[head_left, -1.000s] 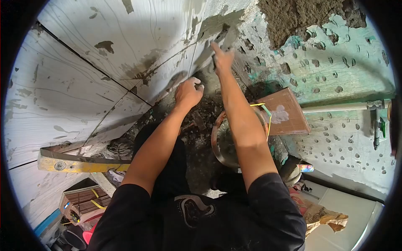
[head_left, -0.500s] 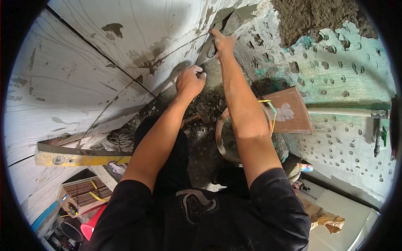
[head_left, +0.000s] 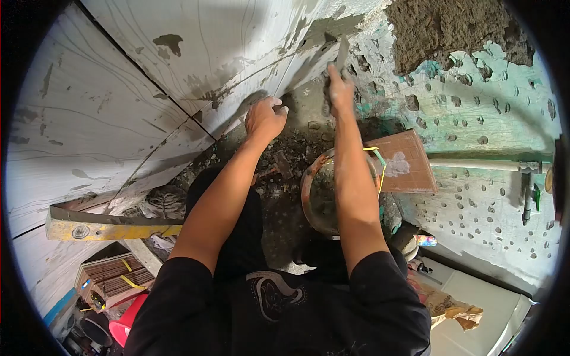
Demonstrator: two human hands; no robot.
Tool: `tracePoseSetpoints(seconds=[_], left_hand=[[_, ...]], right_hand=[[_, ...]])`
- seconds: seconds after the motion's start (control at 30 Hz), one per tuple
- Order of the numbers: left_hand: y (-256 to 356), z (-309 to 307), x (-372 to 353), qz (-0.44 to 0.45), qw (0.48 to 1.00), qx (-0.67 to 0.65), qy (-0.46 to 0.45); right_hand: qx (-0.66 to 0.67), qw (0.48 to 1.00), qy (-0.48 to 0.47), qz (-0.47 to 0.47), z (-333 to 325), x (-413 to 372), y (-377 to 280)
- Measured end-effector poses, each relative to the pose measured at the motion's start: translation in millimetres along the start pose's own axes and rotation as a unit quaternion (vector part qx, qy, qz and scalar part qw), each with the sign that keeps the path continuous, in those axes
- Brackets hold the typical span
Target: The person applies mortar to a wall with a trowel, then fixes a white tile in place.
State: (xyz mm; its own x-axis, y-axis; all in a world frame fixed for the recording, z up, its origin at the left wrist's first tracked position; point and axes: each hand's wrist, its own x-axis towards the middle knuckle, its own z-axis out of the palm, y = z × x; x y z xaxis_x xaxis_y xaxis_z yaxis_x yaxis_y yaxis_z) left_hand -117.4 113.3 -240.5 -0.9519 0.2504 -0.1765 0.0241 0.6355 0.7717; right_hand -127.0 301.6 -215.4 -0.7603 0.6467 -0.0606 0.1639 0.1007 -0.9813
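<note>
My right hand (head_left: 341, 95) is closed around the handle of a trowel (head_left: 342, 52); its grey blade points up toward the corner where the two walls meet. My left hand (head_left: 265, 120) is beside the white marbled tile wall (head_left: 231, 65), fingers curled in, with nothing visible in them. Wet grey mortar (head_left: 341, 25) smears the wall near the trowel's tip. Below my right forearm stands a round bucket (head_left: 309, 204), partly hidden by the arm. A hammer (head_left: 282, 166) lies on the rubble between my arms.
A yellow spirit level (head_left: 113, 230) rests at the left. The chipped green wall (head_left: 463, 113) carries a white pipe (head_left: 481, 163) with a tap. A brown tile (head_left: 407, 161) is beside the bucket. Stacked tiles (head_left: 116, 276) and a red container (head_left: 127, 320) are lower left, torn brown paper (head_left: 454, 311) lower right.
My right hand has drawn back from the corner and shifted right, and the trowel blade now shows upright. My left hand has barely moved. The whole view has shifted slightly.
</note>
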Motion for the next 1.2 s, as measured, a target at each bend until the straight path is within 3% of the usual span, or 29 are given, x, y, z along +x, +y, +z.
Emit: tracePoseSetpoints(seconds=[0.07,0.17,0.2,0.3,0.5,0.6,0.67,0.7,0.73,0.83,0.87,0.97,1.03,1.1,1.2], left_hand=[[3,-3,-2,0.003,1.0,0.001,-0.008],[4,3,-1,0.009,1.0,0.004,-0.022],[6,3,-2,0.007,1.0,0.004,-0.027],[7,9,-1,0.005,0.999,0.006,-0.04],[12,7,-1,-0.018,0.998,0.001,-0.052],[10,8,0,-0.018,0.999,-0.011,-0.032],[8,6,0,-0.021,0.999,-0.016,-0.024],[9,4,0,-0.022,0.999,-0.017,-0.025],[10,3,-1,-0.022,0.999,-0.016,-0.029],[4,4,4,-0.021,0.999,-0.027,-0.016],[2,3,3,-0.02,0.999,-0.033,-0.004],[-1,-1,0,-0.022,0.999,0.024,0.011],[-1,-1,-7,-0.031,0.984,0.126,-0.12],[-9,7,-5,-0.035,0.933,0.242,-0.265],[-13,11,-10,-0.044,0.927,0.258,-0.268]], right_hand=[[-0.194,0.977,0.055,-0.066,-21,0,2],[-0.291,0.944,-0.05,-0.149,-37,20,-3],[-0.338,0.935,-0.068,-0.082,-34,26,-8],[-0.386,0.906,-0.093,-0.148,-23,22,-14],[-0.472,0.861,-0.132,-0.138,-14,1,-36],[-0.494,0.838,-0.132,-0.187,-31,0,-29],[-0.33,0.936,-0.085,-0.084,-27,-26,-40],[-0.179,0.976,-0.118,0.03,-28,-26,-35],[-0.031,0.982,-0.114,0.148,-29,-26,-30],[0.161,0.964,-0.107,0.184,-7,-50,-20],[0.157,0.959,-0.152,0.182,-6,-53,-14],[0.114,0.962,-0.164,0.188,10,-79,-34],[0.102,0.96,-0.172,0.194,18,-84,-48],[0.11,0.963,-0.179,0.172,31,-86,-57],[0.077,0.962,-0.199,0.169,35,-108,-64]])
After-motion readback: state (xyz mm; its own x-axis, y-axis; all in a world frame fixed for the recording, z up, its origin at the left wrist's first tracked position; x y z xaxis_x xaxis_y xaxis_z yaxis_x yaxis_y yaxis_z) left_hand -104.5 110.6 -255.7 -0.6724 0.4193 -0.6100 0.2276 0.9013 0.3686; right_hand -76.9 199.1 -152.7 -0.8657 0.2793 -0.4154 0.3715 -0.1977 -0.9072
